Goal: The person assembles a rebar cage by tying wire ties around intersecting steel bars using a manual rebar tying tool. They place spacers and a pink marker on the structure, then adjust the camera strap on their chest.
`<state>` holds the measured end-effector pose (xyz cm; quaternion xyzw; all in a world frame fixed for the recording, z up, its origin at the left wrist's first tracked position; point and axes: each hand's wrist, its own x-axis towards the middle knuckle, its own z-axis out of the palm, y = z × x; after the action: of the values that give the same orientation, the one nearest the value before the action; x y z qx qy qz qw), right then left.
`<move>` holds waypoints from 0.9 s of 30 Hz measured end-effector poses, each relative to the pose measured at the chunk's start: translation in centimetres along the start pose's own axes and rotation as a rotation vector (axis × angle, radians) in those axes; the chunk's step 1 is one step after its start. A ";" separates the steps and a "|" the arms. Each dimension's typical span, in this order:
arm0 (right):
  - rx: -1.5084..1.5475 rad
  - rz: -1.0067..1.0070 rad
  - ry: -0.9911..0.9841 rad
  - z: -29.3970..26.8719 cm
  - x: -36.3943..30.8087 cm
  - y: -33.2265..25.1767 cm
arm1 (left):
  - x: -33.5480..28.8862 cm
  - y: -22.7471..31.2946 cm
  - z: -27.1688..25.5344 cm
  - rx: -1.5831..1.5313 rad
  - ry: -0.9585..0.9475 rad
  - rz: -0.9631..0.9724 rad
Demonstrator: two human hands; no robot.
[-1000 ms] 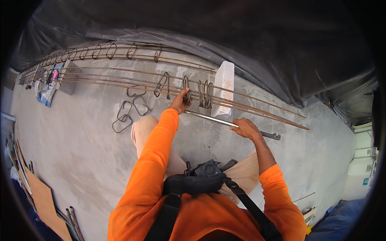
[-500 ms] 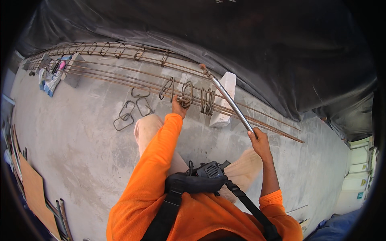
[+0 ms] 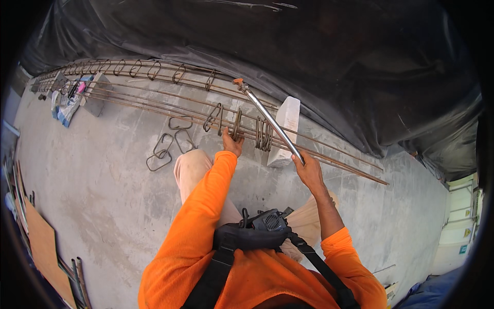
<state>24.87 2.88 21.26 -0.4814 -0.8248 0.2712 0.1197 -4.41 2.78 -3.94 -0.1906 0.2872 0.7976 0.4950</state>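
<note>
My left hand (image 3: 232, 143) is closed around the lower end of a bunched pair of steel stirrups (image 3: 237, 121) that loop around long rusty rebars (image 3: 180, 103). In my right hand (image 3: 309, 172) is a hammer-like tool (image 3: 274, 122) with a long shiny metal handle. It slants up and left across the bars, and its small rusty head is above the held stirrups. A loose-standing pair of stirrups (image 3: 213, 118) hangs just left of my left hand. To its right, several more stirrups (image 3: 264, 134) are bunched together.
A pale block (image 3: 288, 116) props the bars on the right, and grey blocks (image 3: 97, 98) on the left. Several stirrups (image 3: 160, 152) lie on the concrete floor. Behind runs a tied rebar cage (image 3: 136, 69) beside black plastic sheeting (image 3: 319, 56). A plywood board (image 3: 46, 247) lies at left.
The tool and my right hand have moved left, bringing its head over the held stirrups. The stirrups at my left hand have turned and sit closer together.
</note>
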 end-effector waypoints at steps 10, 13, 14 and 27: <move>-0.137 0.071 -0.240 -0.8 0.6 2.3 | -0.7 -0.3 0.3 -0.008 0.068 -0.029; 0.023 0.039 -0.038 -1.8 0.5 0.5 | -0.5 0.4 0.3 -0.020 0.075 -0.028; 0.079 0.042 -0.009 -2.6 0.4 -0.5 | -0.7 0.2 0.5 -0.026 0.070 -0.047; -0.184 0.197 -0.220 -3.2 -4.1 1.4 | -3.5 -1.9 2.1 0.209 -0.063 -0.082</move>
<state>29.43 1.01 23.31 -0.5364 -0.8030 0.2562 -0.0430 -1.23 2.40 -0.73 -0.1243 0.3450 0.7480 0.5532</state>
